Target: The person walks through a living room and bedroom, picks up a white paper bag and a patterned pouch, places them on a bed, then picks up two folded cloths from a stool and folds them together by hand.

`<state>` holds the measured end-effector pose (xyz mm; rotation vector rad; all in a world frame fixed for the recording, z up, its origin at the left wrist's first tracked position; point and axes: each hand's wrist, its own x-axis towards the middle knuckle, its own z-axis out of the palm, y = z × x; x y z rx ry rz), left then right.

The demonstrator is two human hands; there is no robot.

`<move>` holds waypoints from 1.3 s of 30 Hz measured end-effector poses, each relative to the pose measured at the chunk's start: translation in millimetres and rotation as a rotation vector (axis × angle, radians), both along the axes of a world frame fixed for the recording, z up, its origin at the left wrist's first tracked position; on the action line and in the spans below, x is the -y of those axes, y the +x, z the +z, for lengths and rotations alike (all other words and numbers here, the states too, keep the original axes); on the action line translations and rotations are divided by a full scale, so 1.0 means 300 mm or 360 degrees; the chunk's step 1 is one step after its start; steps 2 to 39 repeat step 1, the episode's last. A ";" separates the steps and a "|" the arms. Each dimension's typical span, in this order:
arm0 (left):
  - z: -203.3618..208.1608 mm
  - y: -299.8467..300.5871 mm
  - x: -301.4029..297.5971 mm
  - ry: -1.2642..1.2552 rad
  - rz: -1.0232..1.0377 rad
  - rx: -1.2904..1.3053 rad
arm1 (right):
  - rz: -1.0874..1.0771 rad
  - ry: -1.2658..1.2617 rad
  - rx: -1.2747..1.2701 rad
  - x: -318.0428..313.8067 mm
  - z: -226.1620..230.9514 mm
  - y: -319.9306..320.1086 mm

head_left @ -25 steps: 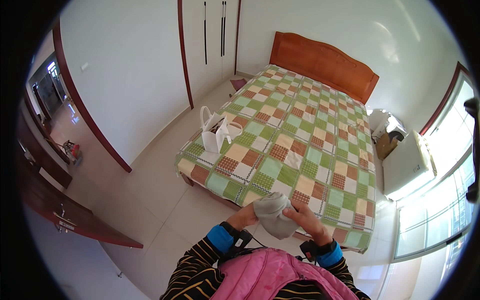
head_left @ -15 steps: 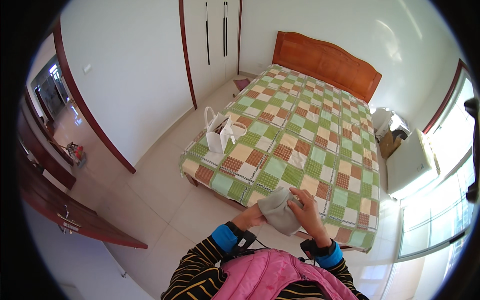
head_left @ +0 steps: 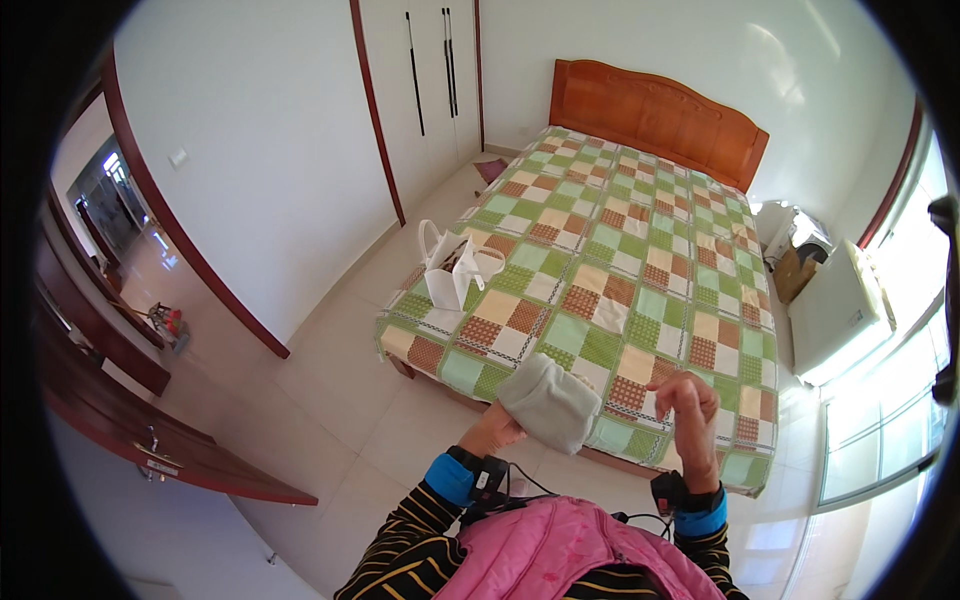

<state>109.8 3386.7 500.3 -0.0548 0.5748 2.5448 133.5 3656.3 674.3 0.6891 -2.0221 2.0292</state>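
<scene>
A soft pale grey cloth item (head_left: 549, 402), perhaps a small pouch or a cap, is held above the near edge of the bed. My left hand (head_left: 494, 430) grips it from the left and below; most of its fingers are hidden behind the cloth. Apart from it, to the right, my right hand (head_left: 690, 412) is raised over the bed's near right part with its fingers curled in. Whether anything small is between those fingers cannot be made out.
The bed (head_left: 600, 290) has a patchwork cover and a wooden headboard (head_left: 660, 118). A white handbag (head_left: 452, 278) stands on its left side. An open wooden door (head_left: 170, 450) is at lower left. A white cabinet-like box (head_left: 842, 315) stands by the window at right.
My right hand has let go of the grey cloth and moved up and right, its fingers curling. The cloth, still in my left hand, has shifted slightly left and up.
</scene>
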 end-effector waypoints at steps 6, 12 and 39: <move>-0.008 0.009 0.028 -0.0178 0.0078 0.0022 | 0.0166 -0.0100 0.0009 -0.027 0.013 0.011; -0.008 0.009 0.028 -0.0178 0.0078 0.0022 | 0.0166 -0.0100 0.0009 -0.027 0.013 0.011; -0.008 0.009 0.028 -0.0178 0.0078 0.0022 | 0.0166 -0.0100 0.0009 -0.027 0.013 0.011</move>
